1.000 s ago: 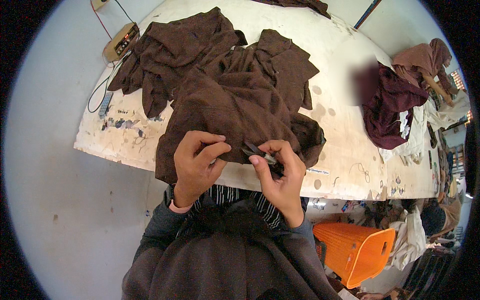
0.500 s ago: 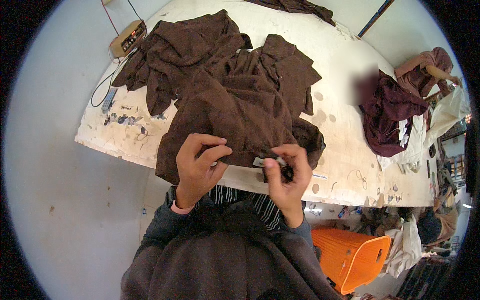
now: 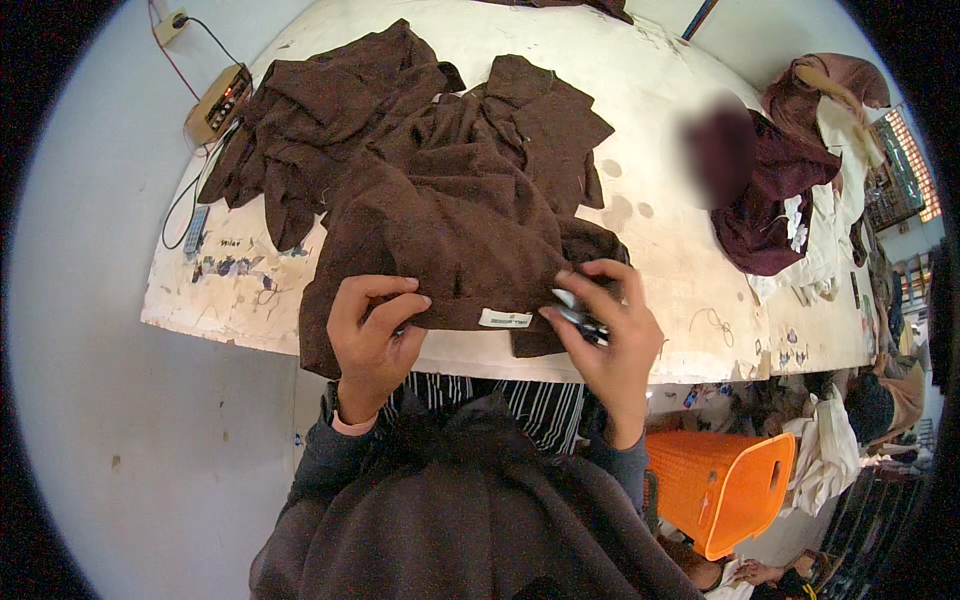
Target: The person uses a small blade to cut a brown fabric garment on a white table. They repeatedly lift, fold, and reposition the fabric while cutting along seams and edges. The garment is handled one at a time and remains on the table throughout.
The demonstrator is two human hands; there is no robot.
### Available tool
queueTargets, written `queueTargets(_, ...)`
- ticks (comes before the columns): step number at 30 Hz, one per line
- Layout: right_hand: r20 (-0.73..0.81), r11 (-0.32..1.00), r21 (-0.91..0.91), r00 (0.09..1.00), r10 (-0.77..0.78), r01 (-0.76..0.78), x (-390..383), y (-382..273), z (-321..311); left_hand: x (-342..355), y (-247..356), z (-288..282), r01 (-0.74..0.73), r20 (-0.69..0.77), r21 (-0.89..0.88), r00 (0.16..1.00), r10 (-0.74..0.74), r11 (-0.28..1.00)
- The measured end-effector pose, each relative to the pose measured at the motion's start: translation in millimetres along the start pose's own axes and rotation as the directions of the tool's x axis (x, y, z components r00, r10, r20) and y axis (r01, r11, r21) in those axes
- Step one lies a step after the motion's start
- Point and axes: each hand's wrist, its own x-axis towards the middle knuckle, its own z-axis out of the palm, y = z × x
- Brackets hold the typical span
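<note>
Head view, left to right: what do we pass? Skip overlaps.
Tan control box on the left → person's left hand → small white label → person's right hand → maroon garment.

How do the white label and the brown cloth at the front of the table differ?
Colour: the label is mostly white; the brown cloth is dark.
Size: the label is small; the brown cloth spreads widely over the table.
Pose: the label looks nearly flat; the brown cloth is rumpled.
Shared: both show at the table's near side.
</note>
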Motion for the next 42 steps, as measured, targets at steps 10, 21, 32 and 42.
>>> queueTargets(10,-0.291,0.821,0.569,0.945,0.149,0.046,-23,14,24,7,-8,5,-0.035,-0.001,0.017,0.999,0.035,0.999)
queueTargets(21,-0.206,0.955,0.159,0.954,-0.218,0.252,5,-16,15,19,1,-8,0.059,0.055,0.233,0.996,-0.073,0.971)
queueTargets(32,-0.398,0.966,0.253,0.916,0.054,0.053,4,16,17,25,16,-31,0.278,0.217,0.269,0.915,-0.34,0.922)
queueTargets(42,0.01,0.768,0.571,0.938,0.347,-0.291,-1,48,15,15,-8,-46,0.821,0.601,-0.512,0.552,-0.577,0.253)
